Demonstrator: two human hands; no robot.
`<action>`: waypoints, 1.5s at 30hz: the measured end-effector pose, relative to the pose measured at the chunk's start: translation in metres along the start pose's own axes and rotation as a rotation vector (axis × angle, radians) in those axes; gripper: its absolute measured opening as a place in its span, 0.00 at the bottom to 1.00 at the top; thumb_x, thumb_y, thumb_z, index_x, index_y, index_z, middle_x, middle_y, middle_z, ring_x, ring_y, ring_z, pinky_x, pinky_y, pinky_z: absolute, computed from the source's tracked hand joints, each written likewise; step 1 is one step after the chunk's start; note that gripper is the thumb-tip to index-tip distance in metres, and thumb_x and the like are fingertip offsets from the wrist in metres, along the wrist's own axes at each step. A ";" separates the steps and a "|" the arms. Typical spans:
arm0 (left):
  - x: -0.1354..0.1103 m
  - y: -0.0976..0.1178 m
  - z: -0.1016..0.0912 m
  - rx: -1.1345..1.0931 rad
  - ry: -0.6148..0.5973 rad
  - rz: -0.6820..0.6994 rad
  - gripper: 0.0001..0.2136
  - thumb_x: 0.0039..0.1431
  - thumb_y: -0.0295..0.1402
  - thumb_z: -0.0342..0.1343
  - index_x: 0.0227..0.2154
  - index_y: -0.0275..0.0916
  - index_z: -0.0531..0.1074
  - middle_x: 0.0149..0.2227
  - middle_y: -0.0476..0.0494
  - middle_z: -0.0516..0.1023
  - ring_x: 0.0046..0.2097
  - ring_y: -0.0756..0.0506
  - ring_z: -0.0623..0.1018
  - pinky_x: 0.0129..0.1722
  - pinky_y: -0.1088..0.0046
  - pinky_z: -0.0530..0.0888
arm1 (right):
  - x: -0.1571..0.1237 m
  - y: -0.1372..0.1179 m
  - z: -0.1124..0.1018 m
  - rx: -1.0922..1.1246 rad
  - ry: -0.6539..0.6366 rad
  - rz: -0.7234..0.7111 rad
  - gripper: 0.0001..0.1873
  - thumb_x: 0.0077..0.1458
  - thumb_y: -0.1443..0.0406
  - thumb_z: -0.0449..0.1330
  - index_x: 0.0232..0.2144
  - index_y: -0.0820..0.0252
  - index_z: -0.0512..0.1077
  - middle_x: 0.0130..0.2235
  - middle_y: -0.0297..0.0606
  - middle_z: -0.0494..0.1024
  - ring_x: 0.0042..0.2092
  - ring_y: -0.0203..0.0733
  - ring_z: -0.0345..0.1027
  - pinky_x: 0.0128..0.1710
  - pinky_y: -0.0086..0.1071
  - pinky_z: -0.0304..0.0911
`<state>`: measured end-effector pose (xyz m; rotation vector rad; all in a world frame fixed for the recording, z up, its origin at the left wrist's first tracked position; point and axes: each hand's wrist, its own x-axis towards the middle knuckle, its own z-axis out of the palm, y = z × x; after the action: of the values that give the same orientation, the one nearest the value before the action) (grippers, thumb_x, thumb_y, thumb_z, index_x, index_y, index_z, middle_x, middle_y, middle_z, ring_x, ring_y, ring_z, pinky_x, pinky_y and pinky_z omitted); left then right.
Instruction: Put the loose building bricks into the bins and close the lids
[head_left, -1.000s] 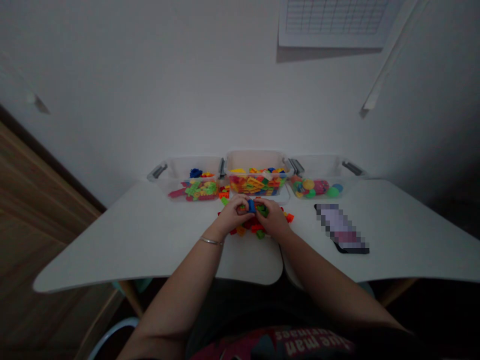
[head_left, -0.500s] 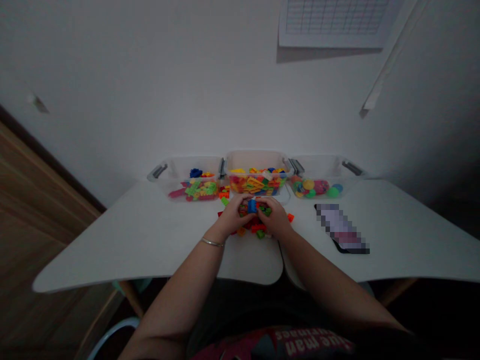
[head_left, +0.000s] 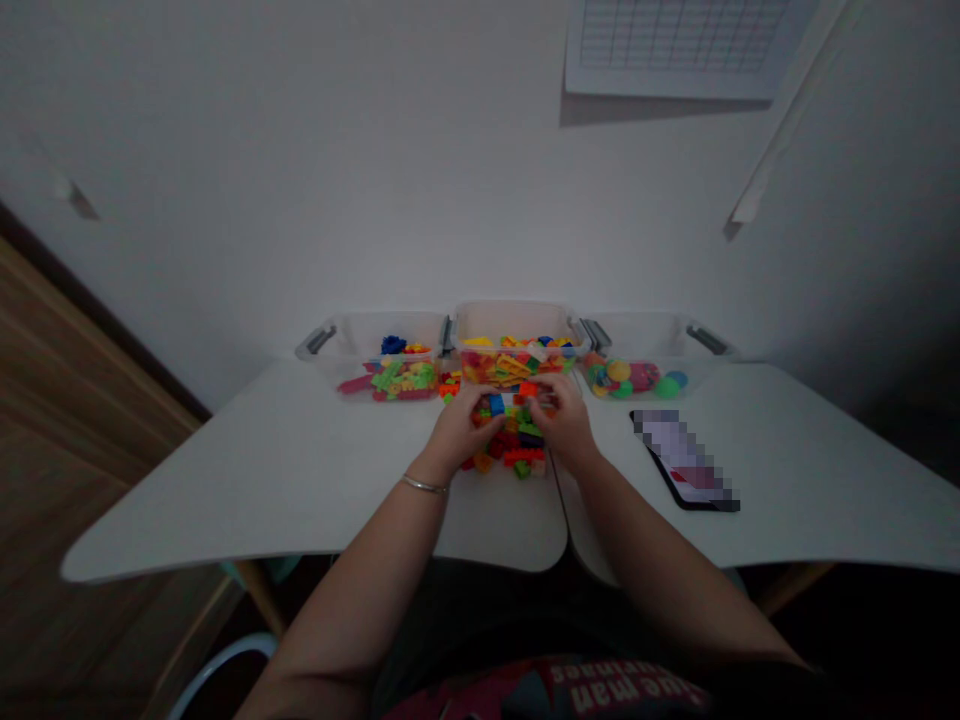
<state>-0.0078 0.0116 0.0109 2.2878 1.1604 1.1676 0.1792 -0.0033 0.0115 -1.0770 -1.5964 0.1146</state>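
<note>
My left hand is closed on a blue building block, gripped between thumb and fingers. Facing it, my right hand pinches an orange-red building block. A small gap separates the two blocks, both held above a loose pile of building blocks. The pile has red, green, orange and dark pieces, partly hidden behind my hands. A few more orange blocks lie just beyond my left hand.
Three clear plastic bins stand along the wall: the left bin and middle bin hold colourful pieces, the right bin holds balls. A phone lies on the white table to the right. Below is the table's front edge.
My right hand has moved away from my left, rising slightly. The orange-red block now shows in its fingers, apart from the blue block, where the hands were close together before.
</note>
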 end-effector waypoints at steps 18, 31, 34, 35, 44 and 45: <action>-0.003 -0.009 -0.001 0.065 0.121 -0.011 0.15 0.56 0.33 0.58 0.46 0.37 0.68 0.41 0.42 0.73 0.42 0.44 0.74 0.45 0.65 0.73 | 0.066 0.013 -0.015 -0.567 -0.110 0.022 0.16 0.60 0.62 0.50 0.37 0.60 0.77 0.43 0.44 0.79 0.47 0.50 0.68 0.51 0.44 0.57; -0.001 -0.013 0.002 0.049 0.065 -0.024 0.17 0.54 0.32 0.60 0.47 0.36 0.68 0.44 0.40 0.74 0.44 0.43 0.75 0.47 0.62 0.74 | 0.063 0.015 -0.011 -0.593 -0.164 -0.054 0.15 0.61 0.62 0.49 0.41 0.61 0.74 0.46 0.47 0.78 0.50 0.53 0.68 0.59 0.52 0.47; 0.000 -0.014 0.001 0.053 0.038 -0.001 0.19 0.53 0.30 0.61 0.49 0.37 0.68 0.46 0.38 0.74 0.47 0.42 0.75 0.50 0.59 0.73 | 0.063 0.016 -0.012 -0.455 -0.068 -0.056 0.14 0.59 0.62 0.51 0.42 0.61 0.72 0.50 0.48 0.76 0.53 0.52 0.66 0.59 0.50 0.50; 0.000 -0.014 0.001 0.055 0.029 0.017 0.20 0.52 0.29 0.61 0.49 0.37 0.68 0.47 0.38 0.74 0.48 0.41 0.75 0.51 0.59 0.72 | 0.062 0.016 -0.013 -0.407 -0.027 -0.063 0.14 0.58 0.62 0.51 0.42 0.61 0.72 0.50 0.48 0.75 0.54 0.51 0.65 0.59 0.49 0.52; 0.001 -0.008 0.001 0.041 0.042 0.145 0.23 0.48 0.26 0.64 0.49 0.40 0.70 0.48 0.40 0.74 0.50 0.41 0.74 0.53 0.55 0.71 | 0.014 -0.012 -0.003 -0.025 0.095 -0.073 0.13 0.55 0.64 0.54 0.44 0.58 0.67 0.47 0.45 0.74 0.52 0.48 0.66 0.55 0.46 0.61; 0.002 -0.007 0.001 0.040 0.049 0.151 0.22 0.48 0.26 0.64 0.48 0.40 0.70 0.48 0.40 0.74 0.50 0.41 0.74 0.53 0.56 0.71 | 0.006 -0.012 0.001 0.022 0.060 -0.027 0.14 0.54 0.63 0.55 0.44 0.57 0.67 0.47 0.45 0.74 0.51 0.47 0.67 0.53 0.46 0.62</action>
<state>-0.0096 0.0173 0.0069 2.4258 1.0529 1.2718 0.1722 -0.0057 0.0232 -1.0330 -1.5522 0.0810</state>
